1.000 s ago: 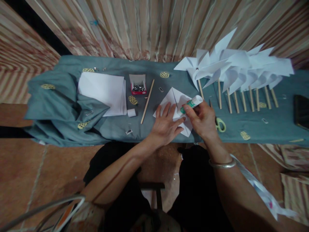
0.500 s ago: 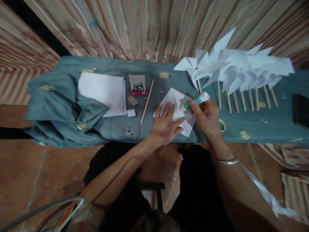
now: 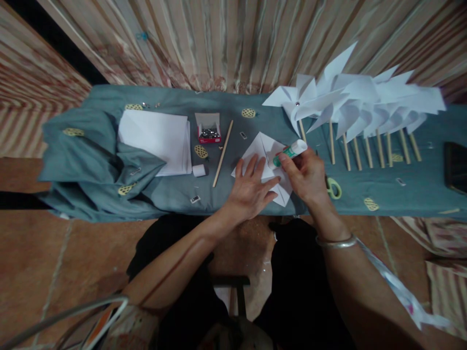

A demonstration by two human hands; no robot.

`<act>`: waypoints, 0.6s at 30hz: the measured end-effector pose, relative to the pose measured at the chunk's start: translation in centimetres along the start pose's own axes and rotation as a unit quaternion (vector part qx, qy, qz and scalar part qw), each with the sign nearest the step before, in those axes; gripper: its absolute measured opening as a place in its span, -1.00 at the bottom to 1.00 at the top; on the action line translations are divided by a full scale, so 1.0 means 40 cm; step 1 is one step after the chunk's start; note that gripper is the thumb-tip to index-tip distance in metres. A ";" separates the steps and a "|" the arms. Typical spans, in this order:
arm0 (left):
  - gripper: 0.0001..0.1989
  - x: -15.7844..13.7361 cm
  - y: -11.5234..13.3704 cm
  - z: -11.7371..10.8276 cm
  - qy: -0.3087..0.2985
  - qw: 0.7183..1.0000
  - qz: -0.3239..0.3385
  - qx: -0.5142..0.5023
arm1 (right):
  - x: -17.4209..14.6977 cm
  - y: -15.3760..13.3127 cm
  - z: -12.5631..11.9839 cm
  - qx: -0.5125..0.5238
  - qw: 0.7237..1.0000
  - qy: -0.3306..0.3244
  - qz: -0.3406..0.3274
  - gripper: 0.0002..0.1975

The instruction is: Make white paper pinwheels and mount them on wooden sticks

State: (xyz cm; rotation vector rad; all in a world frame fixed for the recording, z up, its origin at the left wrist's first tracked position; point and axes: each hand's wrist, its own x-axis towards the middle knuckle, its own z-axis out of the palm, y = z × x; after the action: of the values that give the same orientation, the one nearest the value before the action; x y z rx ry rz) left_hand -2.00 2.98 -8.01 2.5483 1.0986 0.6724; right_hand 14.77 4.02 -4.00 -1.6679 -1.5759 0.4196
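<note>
A cut white paper square (image 3: 265, 148) lies on the teal cloth (image 3: 171, 187) in front of me. My left hand (image 3: 251, 187) rests flat on it, fingers spread, pinning its near part. My right hand (image 3: 304, 176) grips a green and white glue stick (image 3: 291, 151), tilted with its lower tip touching the paper near the middle. A silver bangle (image 3: 335, 241) sits on my right wrist.
Finished white paper pinwheels on wooden sticks (image 3: 357, 112) lie in a row at the right. Green-handled scissors (image 3: 332, 187) lie just behind my right hand. A loose wooden stick (image 3: 223, 153), a red box of pins (image 3: 208, 131) and a stack of white paper (image 3: 155, 141) are at the left.
My right hand lifted the glue stick up and to the right, then brought it back down to the paper's middle. My left hand stayed on the paper.
</note>
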 end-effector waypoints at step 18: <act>-0.58 0.005 0.013 -0.022 -0.029 0.999 -0.018 -0.005 | 0.007 -0.038 -0.036 -0.046 0.993 -0.099 -0.048 -0.66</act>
State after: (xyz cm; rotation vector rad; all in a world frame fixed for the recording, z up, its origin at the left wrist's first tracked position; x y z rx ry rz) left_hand -2.02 2.84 -6.99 2.5164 1.1179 0.5902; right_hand 14.80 3.73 -1.90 -1.6520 -1.8382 0.4819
